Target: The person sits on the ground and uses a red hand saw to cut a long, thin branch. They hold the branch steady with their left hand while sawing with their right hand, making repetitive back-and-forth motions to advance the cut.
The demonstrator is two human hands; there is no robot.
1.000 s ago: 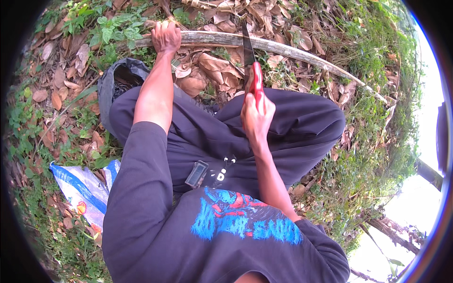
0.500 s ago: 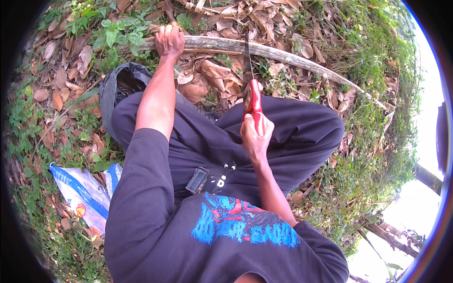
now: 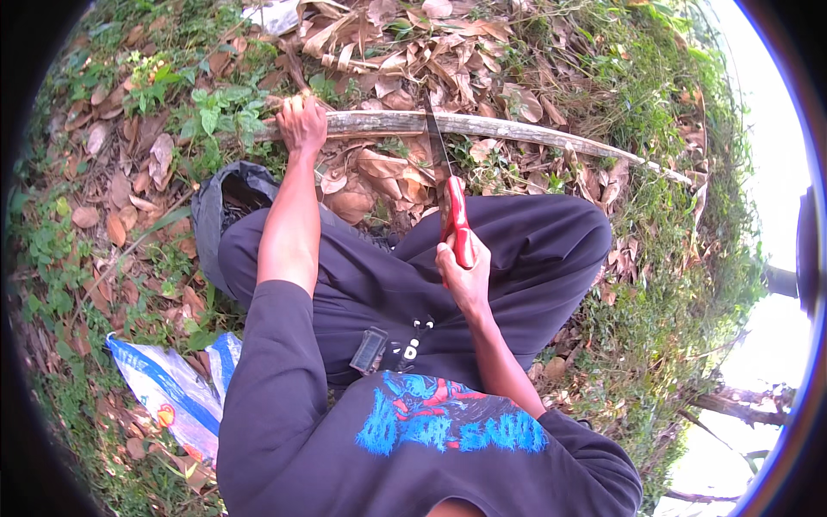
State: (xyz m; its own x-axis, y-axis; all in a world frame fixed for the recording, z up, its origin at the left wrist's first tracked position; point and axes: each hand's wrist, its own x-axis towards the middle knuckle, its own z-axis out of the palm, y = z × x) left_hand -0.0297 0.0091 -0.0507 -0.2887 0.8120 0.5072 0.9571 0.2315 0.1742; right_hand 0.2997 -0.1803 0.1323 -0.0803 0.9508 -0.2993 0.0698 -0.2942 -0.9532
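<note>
Stick (image 3: pixel 482 129) lies across the ground in front of the seated person, long, grey and dry, running from the left hand out to the right where it thins to a point among dead leaves (image 3: pixel 405 52) and grass (image 3: pixel 663 284). Left hand (image 3: pixel 301 125) is clamped over the thick left end, fingers wrapped on top, pressing it down. Right hand (image 3: pixel 465 271) is closed tight round the red handle of a knife (image 3: pixel 450 194); the thin dark blade points away from the body and its tip meets the stick near the middle. Cannot tell whether the edge is biting in or just resting on the bark.

Handling, as a judgement: stick looks stiff and light, dried out, probably brittle toward the thin end, so that end could snap or whip if pushed. Bark looks rough, not slippery, so grip should be easy. Best hold is the thick end, where the left hand already is, well apart from the blade. Knife handle looks smooth plastic and wants a full fist, which it has.

Person sits with legs folded in dark trousers (image 3: pixel 534 250). Dark bag (image 3: pixel 228 194) sits just beside the left knee. Blue and white sack (image 3: pixel 168 388) lies on the grass, lower left. Small black clip device (image 3: pixel 372 349) hangs at the waist.
</note>
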